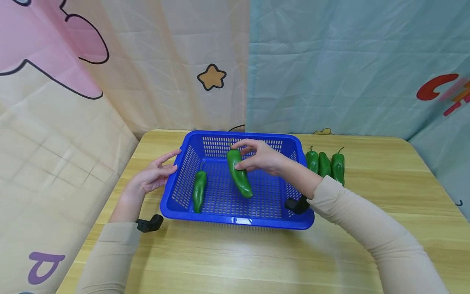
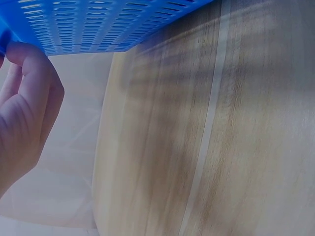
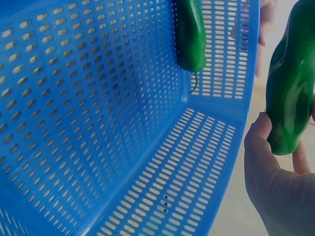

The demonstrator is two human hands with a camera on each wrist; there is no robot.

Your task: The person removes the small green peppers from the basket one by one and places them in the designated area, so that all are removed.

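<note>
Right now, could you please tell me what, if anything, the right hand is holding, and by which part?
The right hand holds a green pepper by its upper part, near the stem end.

A pale yellow wood-grain tabletop (image 1: 235,261) with rounded far corners fills the lower part of the head view. Behind its far edge hangs printed cloth: a cream-peach panel (image 1: 158,81) with an orange star (image 1: 211,77), meeting a pale blue-green panel (image 1: 330,53) near the middle. A yellow flower-like print (image 1: 323,131) shows just above that edge. Along the left edge, cream side cloth (image 1: 22,192) carries a pink black-outlined shape (image 1: 44,41), a faint grid and a purple letter (image 1: 47,257). Beyond the far right corner is a red C-shaped print (image 1: 426,89). Soft light leaves a sheen and blurred shadows on the wood.
</note>
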